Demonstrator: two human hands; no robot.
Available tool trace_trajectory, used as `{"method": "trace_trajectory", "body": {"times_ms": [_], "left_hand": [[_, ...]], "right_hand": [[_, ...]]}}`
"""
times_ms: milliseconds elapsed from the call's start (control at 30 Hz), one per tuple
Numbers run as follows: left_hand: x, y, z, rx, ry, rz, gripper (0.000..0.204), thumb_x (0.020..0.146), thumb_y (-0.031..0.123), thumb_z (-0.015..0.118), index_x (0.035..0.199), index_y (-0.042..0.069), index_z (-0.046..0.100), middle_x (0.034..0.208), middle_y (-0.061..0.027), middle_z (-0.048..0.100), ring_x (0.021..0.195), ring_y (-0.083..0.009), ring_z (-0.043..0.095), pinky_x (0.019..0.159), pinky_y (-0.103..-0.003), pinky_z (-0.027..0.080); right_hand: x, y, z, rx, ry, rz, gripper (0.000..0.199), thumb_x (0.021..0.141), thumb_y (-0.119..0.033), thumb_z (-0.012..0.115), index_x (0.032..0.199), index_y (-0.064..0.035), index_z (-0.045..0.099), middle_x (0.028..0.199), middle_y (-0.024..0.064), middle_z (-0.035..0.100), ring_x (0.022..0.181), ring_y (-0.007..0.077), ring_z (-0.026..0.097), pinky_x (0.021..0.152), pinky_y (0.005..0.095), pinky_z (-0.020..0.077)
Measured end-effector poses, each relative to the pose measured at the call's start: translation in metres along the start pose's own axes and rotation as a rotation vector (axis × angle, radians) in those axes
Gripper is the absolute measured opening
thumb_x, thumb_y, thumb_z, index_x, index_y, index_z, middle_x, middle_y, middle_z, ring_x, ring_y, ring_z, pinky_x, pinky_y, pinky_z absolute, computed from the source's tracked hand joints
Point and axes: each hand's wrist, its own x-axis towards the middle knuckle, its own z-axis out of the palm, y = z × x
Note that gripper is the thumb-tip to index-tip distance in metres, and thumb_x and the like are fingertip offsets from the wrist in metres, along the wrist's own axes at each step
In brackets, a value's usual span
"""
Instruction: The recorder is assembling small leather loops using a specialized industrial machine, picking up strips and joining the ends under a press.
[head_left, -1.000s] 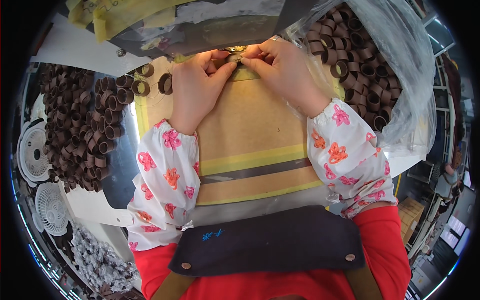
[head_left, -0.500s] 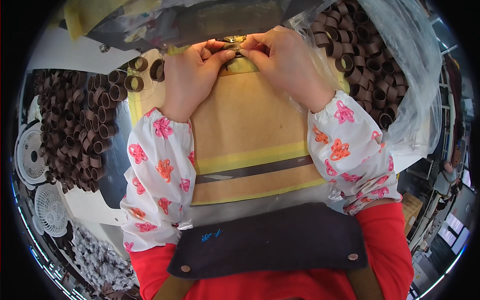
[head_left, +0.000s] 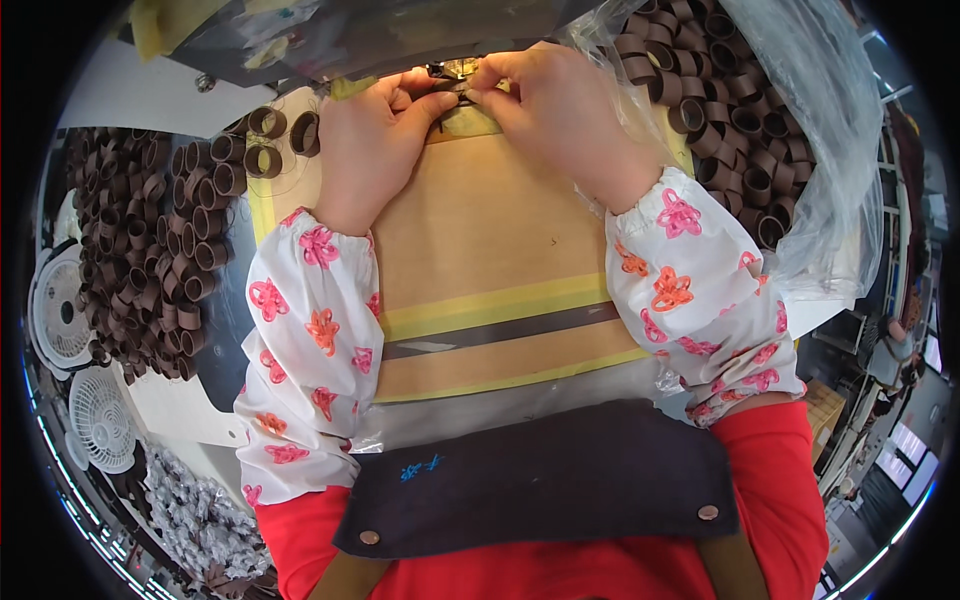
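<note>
Under the lamp glow at the far end of the table, my two hands meet by the presser foot [head_left: 456,69] of a sewing machine [head_left: 380,45]. A small dark brown piece [head_left: 455,92] lies there, mostly covered by fingers; whether it is a closed loop like those around it, I cannot make out. My left hand [head_left: 368,140] pinches its left side between thumb and fingers. From the right, my right hand [head_left: 560,112] pinches the other side, thumb tip close to the left thumb. The needle area is partly hidden by the hands.
Piles of brown loops [head_left: 140,250] lie left, with a few loose loops [head_left: 264,160] beside my left wrist. More brown loops [head_left: 740,120] sit at right in clear plastic [head_left: 830,150]. A tan work surface [head_left: 480,220] with yellow tape spans the middle. White fans [head_left: 100,420] stand far left.
Both hands have shifted slightly, the right one a little up and left, and its fingers are bent differently. The brown piece stays between them at the presser foot.
</note>
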Motion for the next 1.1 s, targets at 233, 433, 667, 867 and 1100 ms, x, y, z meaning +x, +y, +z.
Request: {"method": "trace_trajectory", "body": {"times_ms": [233, 433, 667, 867, 1100], "left_hand": [[-0.001, -0.001, 0.0, 0.03, 0.006, 0.013, 0.025, 0.074, 0.025, 0.068, 0.081, 0.001, 0.067, 0.044, -0.0022, 0.049, 0.038, -0.0121, 0.044, 0.043, -0.028, 0.034], [0.0, 0.0, 0.003, 0.04, -0.012, 0.027, 0.027, 0.074, 0.027, 0.069, 0.08, 0.0, 0.065, 0.047, -0.0038, 0.051, 0.04, -0.0152, 0.046, 0.043, -0.03, 0.035], [-0.001, 0.009, 0.0, 0.077, 0.003, 0.014, 0.028, 0.074, 0.027, 0.069, 0.078, 0.0, 0.064, 0.048, -0.0046, 0.051, 0.041, -0.0167, 0.047, 0.045, -0.031, 0.036], [-0.028, 0.009, -0.007, 0.249, 0.123, 0.21, 0.024, 0.077, 0.023, 0.066, 0.064, 0.005, 0.056, 0.05, -0.0062, 0.05, 0.047, -0.0233, 0.047, 0.057, -0.033, 0.036], [-0.059, -0.033, -0.09, 0.427, 0.097, -0.001, 0.021, 0.077, 0.022, 0.068, 0.066, 0.007, 0.058, 0.054, -0.001, 0.053, 0.052, -0.0156, 0.044, 0.069, -0.029, 0.032]], "right_hand": [[-0.002, 0.001, 0.0, 0.026, 0.049, 0.0, 0.006, 0.072, -0.013, 0.059, 0.071, -0.0067, 0.06, 0.071, 0.0082, 0.06, 0.069, 0.0275, 0.059, 0.059, 0.0385, 0.0456], [-0.003, 0.002, 0.0, 0.015, 0.063, -0.002, 0.006, 0.072, -0.012, 0.058, 0.071, -0.0071, 0.06, 0.07, 0.0084, 0.06, 0.069, 0.0269, 0.059, 0.059, 0.0385, 0.0457], [-0.005, 0.011, 0.009, 0.071, 0.121, -0.105, 0.008, 0.073, -0.014, 0.06, 0.072, -0.0063, 0.057, 0.071, 0.0083, 0.058, 0.068, 0.028, 0.058, 0.059, 0.0397, 0.045], [-0.019, -0.003, 0.009, 0.14, 0.048, -0.095, 0.014, 0.073, -0.014, 0.064, 0.077, -0.0035, 0.055, 0.078, 0.0101, 0.059, 0.066, 0.0292, 0.058, 0.057, 0.0359, 0.045], [-0.024, 0.003, -0.06, -0.326, 0.109, -0.222, 0.011, 0.071, -0.004, 0.058, 0.081, -0.0068, 0.059, 0.079, 0.0071, 0.058, 0.071, 0.0273, 0.059, 0.061, 0.0375, 0.0472]]}}
